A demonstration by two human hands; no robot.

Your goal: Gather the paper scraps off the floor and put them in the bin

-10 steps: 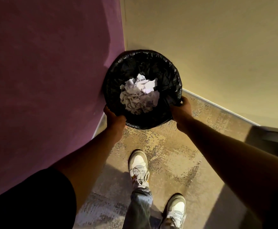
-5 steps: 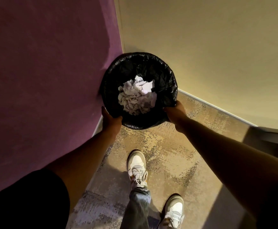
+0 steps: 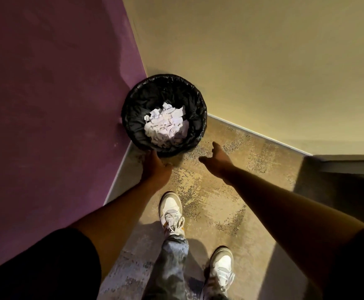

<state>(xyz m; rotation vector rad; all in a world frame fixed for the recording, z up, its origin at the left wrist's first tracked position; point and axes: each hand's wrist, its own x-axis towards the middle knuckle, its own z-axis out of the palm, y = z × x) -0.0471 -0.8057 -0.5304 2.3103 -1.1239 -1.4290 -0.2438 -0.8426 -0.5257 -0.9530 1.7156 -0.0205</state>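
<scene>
A round bin (image 3: 133,109) lined with a black bag stands on the floor in the corner where the two walls meet. A heap of crumpled white paper scraps (image 3: 165,125) lies inside it. My left hand (image 3: 155,166) is at the bin's near-left rim, fingertips touching or just off it, holding nothing. My right hand (image 3: 216,158) hovers open a short way right of the bin, fingers spread, apart from the rim. No loose scraps show on the floor.
A purple wall (image 3: 57,94) is on the left and a cream wall (image 3: 263,61) on the right. Mottled beige carpet (image 3: 230,191) lies in front. My two white trainers (image 3: 171,212) stand below the hands. A dark shadowed area sits at the far right.
Both hands gripped the bin's rim before; the bin now sits in the corner. My right hand has let go and pulled back, and my left hand has loosened from the rim.
</scene>
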